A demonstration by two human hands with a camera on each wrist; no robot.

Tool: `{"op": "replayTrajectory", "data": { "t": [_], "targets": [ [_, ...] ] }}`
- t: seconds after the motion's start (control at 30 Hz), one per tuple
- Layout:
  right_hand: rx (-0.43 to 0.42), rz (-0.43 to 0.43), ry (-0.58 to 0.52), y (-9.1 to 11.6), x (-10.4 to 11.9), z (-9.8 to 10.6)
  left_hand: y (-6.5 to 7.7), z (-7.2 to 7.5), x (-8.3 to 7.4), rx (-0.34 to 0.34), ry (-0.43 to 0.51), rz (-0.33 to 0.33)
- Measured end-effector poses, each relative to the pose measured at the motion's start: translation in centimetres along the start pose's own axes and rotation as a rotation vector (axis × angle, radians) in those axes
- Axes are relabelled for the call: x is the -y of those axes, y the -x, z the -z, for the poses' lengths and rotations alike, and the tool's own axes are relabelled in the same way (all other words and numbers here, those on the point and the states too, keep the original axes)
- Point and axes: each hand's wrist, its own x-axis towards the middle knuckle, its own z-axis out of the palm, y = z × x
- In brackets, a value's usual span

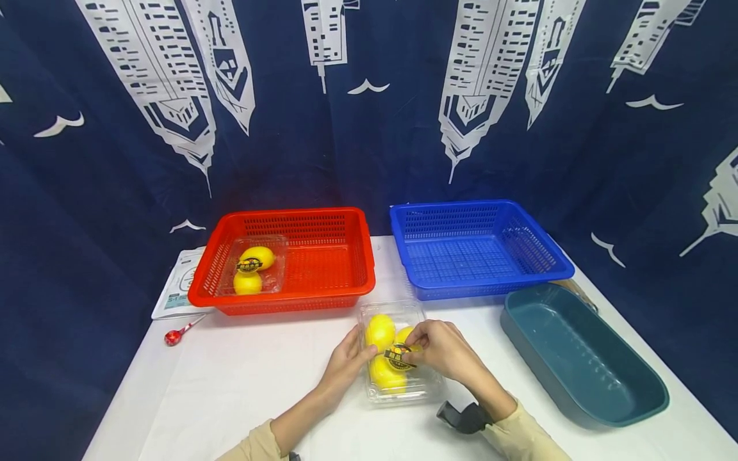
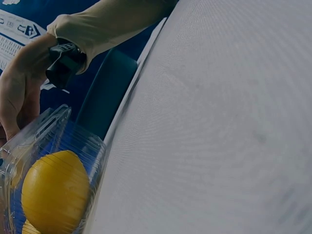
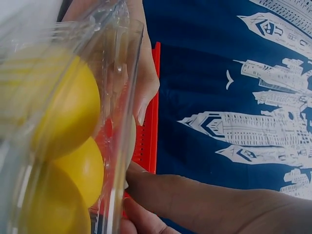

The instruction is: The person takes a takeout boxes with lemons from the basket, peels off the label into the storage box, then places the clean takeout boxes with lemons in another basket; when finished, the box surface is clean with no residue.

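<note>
A clear plastic clamshell box [image 1: 403, 396] with yellow lemons [image 1: 387, 376] inside lies near the middle of the white table. My left hand [image 1: 344, 365] grips its left side, thumb over the lid. On top of the lid sits a black-and-gold label sticker [image 1: 396, 357], its right part raised from the lid. My right hand [image 1: 446, 349] pinches that part between thumb and fingers. In the left wrist view a lemon [image 2: 56, 192] shows through the box wall. Lemons [image 3: 70, 105] fill the box's near side in the right wrist view, where the sticker is mostly hidden.
A red basket [image 1: 288, 301] at the back left holds another labelled clear box [image 1: 273, 272] of lemons. Beside it stands a blue basket [image 1: 478, 253]. A teal tub [image 1: 582, 358] is at the right. A red lollipop [image 1: 173, 337] and a white packet [image 1: 179, 288] lie left.
</note>
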Motion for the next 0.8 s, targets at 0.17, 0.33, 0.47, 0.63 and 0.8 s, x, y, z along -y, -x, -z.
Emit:
{"op": "replayTrajectory", "data": {
  "t": [0.17,0.33,0.47,0.63,0.8],
  "targets": [
    [0.022,0.052,-0.038,-0.15,-0.31,-0.01,0.02,-0.01,0.00,0.002,0.005,-0.002],
    [0.009,0.052,-0.053,-0.32,-0.32,-0.14,0.08,-0.04,-0.06,-0.002,-0.006,-0.003],
    [0.004,0.029,-0.034,-0.32,0.03,-0.22,0.14,-0.09,-0.08,0.000,-0.007,-0.006],
    [0.001,0.016,0.003,-0.26,0.41,-0.21,0.15,-0.16,-0.09,0.010,-0.007,-0.009],
    [-0.020,0.027,0.026,-0.35,0.40,-0.25,0.05,-0.18,-0.07,0.008,-0.009,-0.014]
  ]
}}
